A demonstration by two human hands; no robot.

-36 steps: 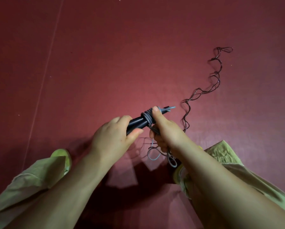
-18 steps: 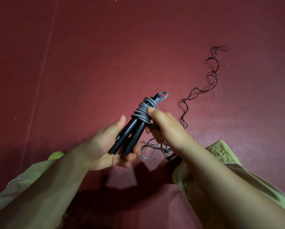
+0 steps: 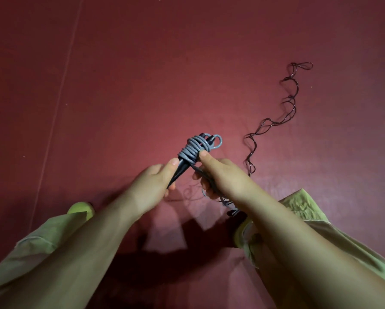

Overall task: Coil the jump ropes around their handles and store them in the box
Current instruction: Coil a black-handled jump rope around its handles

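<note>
At frame centre, the left hand (image 3: 152, 186) is gripping the black handles (image 3: 180, 169) while the right hand (image 3: 218, 175) is pinching the grey rope (image 3: 192, 149), thumb pressing the coils; winding looks underway, and next the slack (image 3: 225, 202) needs wrapping; no box is showing

Grey rope (image 3: 192, 149) coiled around paired black handles (image 3: 180, 169), tilted up; dark rope (image 3: 276, 121) squiggles on floor.

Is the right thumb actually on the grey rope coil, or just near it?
Touching. In the head view the right hand's thumb tip presses against the lower end of the grey rope coil wound round the black handles; no gap shows.
</note>
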